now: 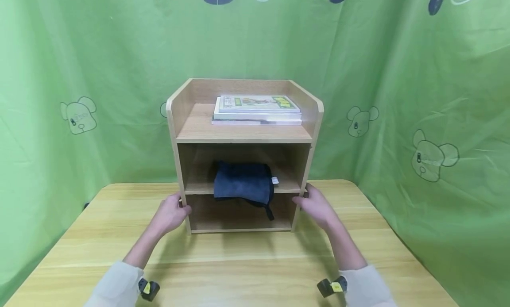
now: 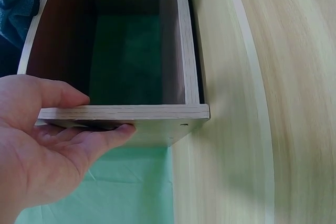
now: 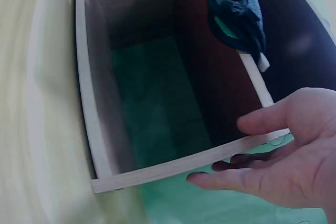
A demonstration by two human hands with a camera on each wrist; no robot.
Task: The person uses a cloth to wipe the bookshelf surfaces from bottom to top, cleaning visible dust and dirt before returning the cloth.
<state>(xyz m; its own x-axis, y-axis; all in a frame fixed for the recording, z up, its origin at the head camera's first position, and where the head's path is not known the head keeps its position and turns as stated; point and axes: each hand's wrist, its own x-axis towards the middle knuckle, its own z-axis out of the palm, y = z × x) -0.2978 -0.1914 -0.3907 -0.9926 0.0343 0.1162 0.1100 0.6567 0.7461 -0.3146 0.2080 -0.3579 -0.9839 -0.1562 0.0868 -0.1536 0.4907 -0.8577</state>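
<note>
A light wooden desktop shelf (image 1: 243, 134) stands on the table, its open front toward me. My left hand (image 1: 171, 213) holds the lower part of its left side panel; in the left wrist view the thumb lies inside and the fingers (image 2: 105, 139) outside. On the opposite side my right hand (image 1: 316, 206) grips the right side panel (image 3: 194, 162), thumb inside, other fingers outside. A dark blue folded cloth item (image 1: 243, 183) with a loop and a white tag hangs over the middle shelf's front edge. Several stacked books (image 1: 259, 114) lie on the top shelf.
The wood-grain table (image 1: 247, 271) extends around the shelf on both sides and in front. Green curtains (image 1: 131, 55) with bear drawings hang behind and along both sides. Dark wrist cameras (image 1: 149, 289) are strapped over white sleeves (image 1: 115, 285).
</note>
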